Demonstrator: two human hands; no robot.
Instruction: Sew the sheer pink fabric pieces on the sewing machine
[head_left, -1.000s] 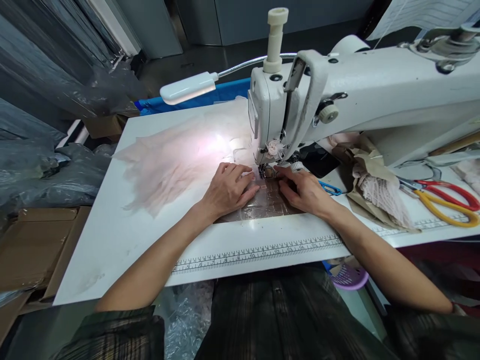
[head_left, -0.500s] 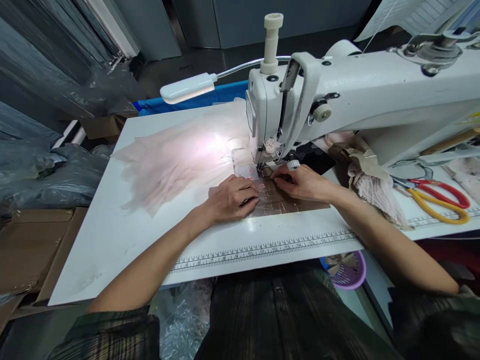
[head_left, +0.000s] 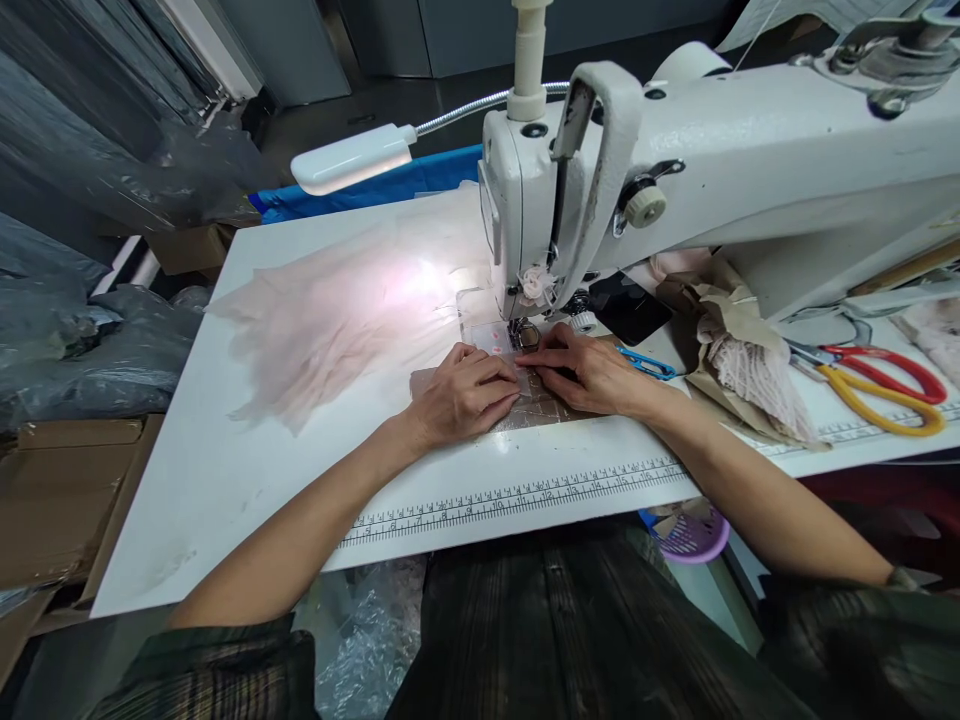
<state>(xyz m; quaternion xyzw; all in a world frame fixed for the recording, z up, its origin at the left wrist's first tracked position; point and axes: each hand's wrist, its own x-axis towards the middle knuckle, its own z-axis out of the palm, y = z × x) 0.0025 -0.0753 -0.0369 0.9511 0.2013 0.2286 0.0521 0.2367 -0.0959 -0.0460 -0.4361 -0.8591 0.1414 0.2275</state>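
The brown sheet [head_left: 553, 408] lies on the worktop [head_left: 187, 480] just in front of the presser foot [head_left: 523, 333], partly hidden by the hands. A printed scale [head_left: 517, 503] runs along the near edge, its numbers rising rightward, 10 and 12 among them; the print on the paper [head_left: 810, 20] at upper right is too small to read. The left hand [head_left: 466, 393] rests palm down on the sheet, fingers loosely bent, unclenched. The right hand [head_left: 583, 370] comes in opposite, index finger stretched toward the left fingertips, the others curled; whether it pinches anything, I cannot tell. Both forearms slant inward. Pink fabric [head_left: 322, 300] spreads to the left; scissors [head_left: 885, 385] lie far right.
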